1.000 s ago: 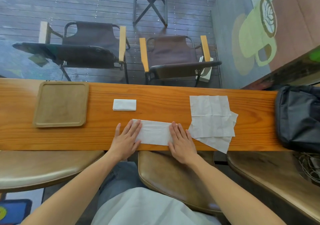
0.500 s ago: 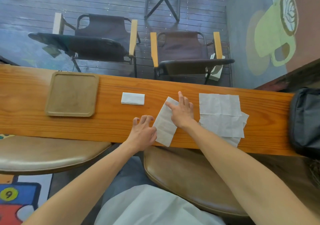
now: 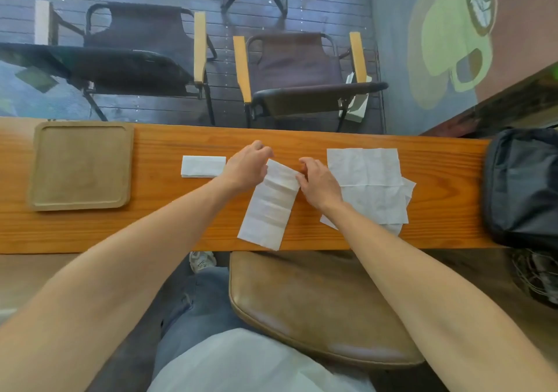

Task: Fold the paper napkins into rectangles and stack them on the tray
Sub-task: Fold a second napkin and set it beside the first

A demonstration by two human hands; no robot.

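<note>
At frame centre, the left hand (image 3: 247, 165) and right hand (image 3: 317, 181) are pinching the far corners of a half-folded napkin (image 3: 268, 207)
Bringing that edge squarely onto the near edge should be giving a neat rectangle; the tray (image 3: 81, 165) is sitting bare at left

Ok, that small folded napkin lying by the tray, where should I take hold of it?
Probably pinch the folded napkin across its short width at the middle, coming from above. It lies flat on the counter, long side left to right, with bare wood around it.
</note>
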